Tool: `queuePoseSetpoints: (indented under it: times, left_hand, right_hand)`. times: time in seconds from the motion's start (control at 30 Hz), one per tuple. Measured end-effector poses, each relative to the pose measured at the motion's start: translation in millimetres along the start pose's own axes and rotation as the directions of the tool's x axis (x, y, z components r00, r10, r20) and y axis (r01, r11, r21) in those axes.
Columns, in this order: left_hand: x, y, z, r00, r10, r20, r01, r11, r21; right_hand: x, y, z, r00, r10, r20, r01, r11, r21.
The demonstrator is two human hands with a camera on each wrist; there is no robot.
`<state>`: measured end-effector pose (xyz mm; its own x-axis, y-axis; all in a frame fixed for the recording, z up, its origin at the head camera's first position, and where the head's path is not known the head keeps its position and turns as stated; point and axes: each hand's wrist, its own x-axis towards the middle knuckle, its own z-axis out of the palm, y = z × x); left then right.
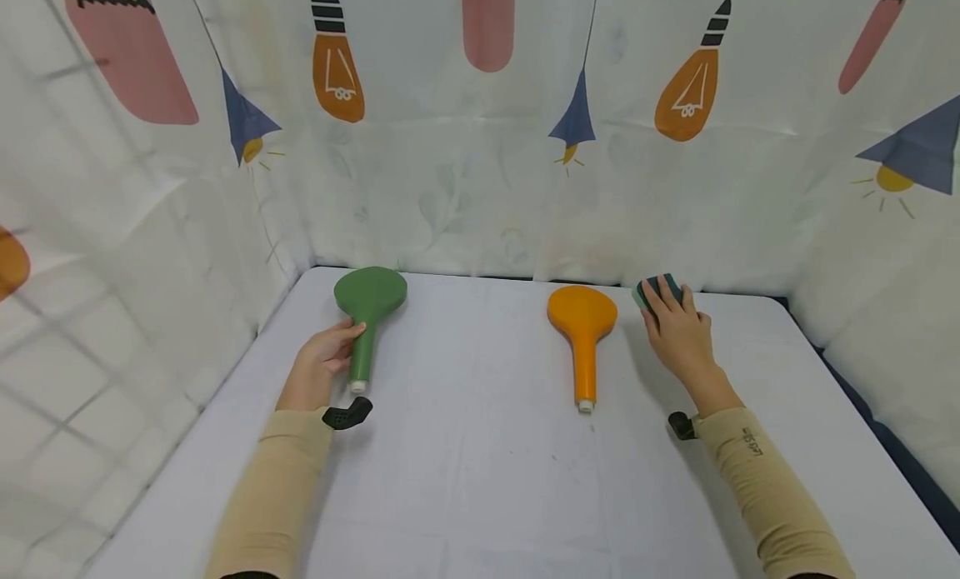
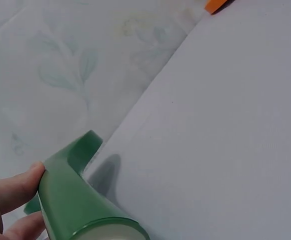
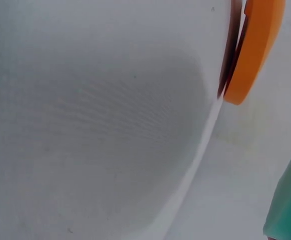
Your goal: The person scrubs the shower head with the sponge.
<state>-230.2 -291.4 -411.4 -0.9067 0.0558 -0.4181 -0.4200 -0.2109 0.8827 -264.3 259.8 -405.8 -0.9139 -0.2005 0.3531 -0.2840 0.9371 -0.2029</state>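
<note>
My left hand (image 1: 327, 351) pinches the handle of a green paddle-shaped thing (image 1: 371, 291) at the table's far left. It has a broad round head and a white tip at the handle's near end. The left wrist view shows thumb and fingers on one side of the green handle (image 2: 68, 197). At the far right, my right hand (image 1: 682, 337) grips a sponge-like block (image 1: 642, 297), teal on one side and dark on the other. The right wrist view catches only part of this teal block (image 3: 288, 205); the hand is out of that view.
Between the hands lies a similar orange paddle-shaped thing (image 1: 582, 312), its white-tipped handle toward me. The white-covered table (image 1: 465, 479) ends at a printed cloth wall (image 1: 480, 204) behind, with another cloth wall (image 1: 135, 312) along the left. Dark fabric (image 1: 885, 425) shows past the right edge.
</note>
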Motion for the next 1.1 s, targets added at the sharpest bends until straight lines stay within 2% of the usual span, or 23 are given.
queuePoseSetpoints:
  times: [0.33,0.53,0.7,0.93,1.1]
  left_hand:
    - [2.4,1.6,-3.3,0.989,-0.063,-0.133,0.059,0.998,-0.029]
    - [3.6,0.3,-6.0,0.986,-0.07,-0.152,0.078,0.996,0.043]
    - [4.9,1.4,-9.9,0.981,-0.058,-0.183,0.067,0.997,0.046]
    - [7.5,7.1,-14.0,0.954,-0.067,-0.293,0.078,0.997,0.025]
    - [7.2,8.9,-13.8,0.951,-0.089,-0.295,0.104,0.994,0.036]
  right_hand:
    - [-1.9,9.7,-4.2,0.999,0.038,0.027,-0.038,0.999,-0.002]
    - [-5.5,13.3,-1.1,0.998,0.046,0.052,-0.046,0.999,0.002]
    - [-5.0,14.4,-2.4,0.997,0.054,0.046,-0.054,0.999,-0.004]
    - [-2.9,16.4,-1.6,0.995,0.073,0.063,-0.073,0.997,-0.002]
    - [-3.6,19.3,1.1,0.995,0.086,0.057,-0.086,0.996,-0.002]
